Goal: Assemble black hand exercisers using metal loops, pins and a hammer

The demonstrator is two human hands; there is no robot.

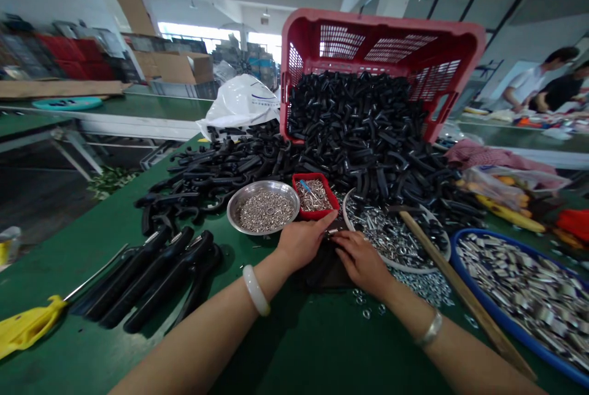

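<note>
Green worktop (87, 284) bears a tipped red plastic crate (381, 45) spilling black plastic hooks (359, 131). Below the crate, the left hand (301, 241) and right hand (361, 263) meet, fingers (343, 240) curled nearly closed (what they hold, I cannot tell); a tight pinch suits fine work.

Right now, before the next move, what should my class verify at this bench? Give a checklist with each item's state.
Left hand and right hand together over a dark part: ok.
Steel dish of small metal rings beside them, level: ok.
Red tray of small metal pieces, upright: ok.
Loose nuts on the green bench top: not ok.
Red crate tipped over black plastic parts: not ok.
What the fingers grip: cannot tell.
</note>
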